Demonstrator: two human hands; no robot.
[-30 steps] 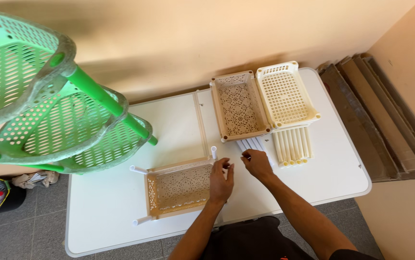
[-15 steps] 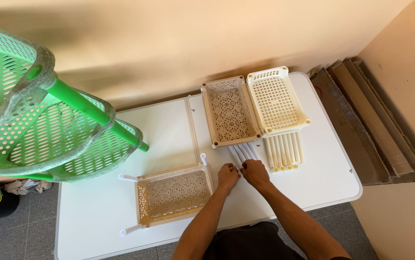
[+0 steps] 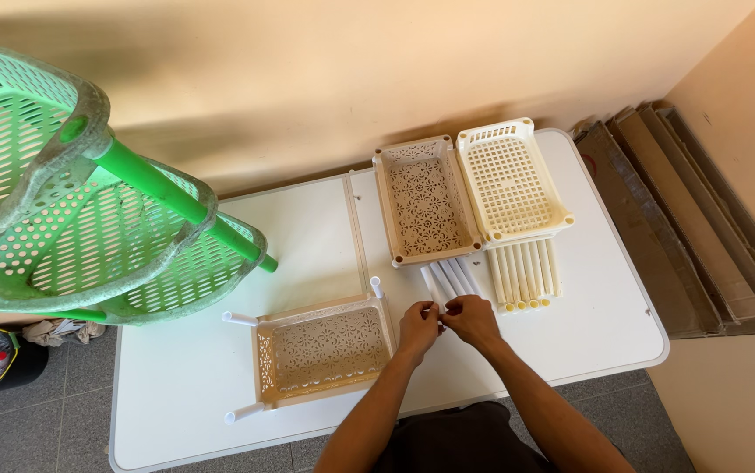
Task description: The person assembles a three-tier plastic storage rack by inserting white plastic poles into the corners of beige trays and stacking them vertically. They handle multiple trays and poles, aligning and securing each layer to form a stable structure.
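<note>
Just below the middle of the frame, the left hand (image 3: 418, 326) and the right hand (image 3: 472, 320) meet over the near ends of a row of white tubes (image 3: 448, 278). Both sets of fingers are pressed close around one tube end, though the view is too small to tell which hand does the pinching. The tubes lie side by side on the white table (image 3: 176, 385), running up toward a tan tray (image 3: 424, 203) at the centre top.

The tubes look like light, stiff, smooth plastic; they would roll easily and are best taken near an end with a firm pinch.

Left of the hands sits a tan basket (image 3: 322, 355) with a lace-like pattern, white pegs sticking out at its corners. To the right of the tan tray is a cream basket (image 3: 511, 180), and below it a row of cream tubes (image 3: 524, 273).

A green rack (image 3: 88, 219) of perforated shelves fills the upper left. The wall behind is pale beige, flat cardboard (image 3: 684, 228) leans at the right edge, and the floor is grey tile.
</note>
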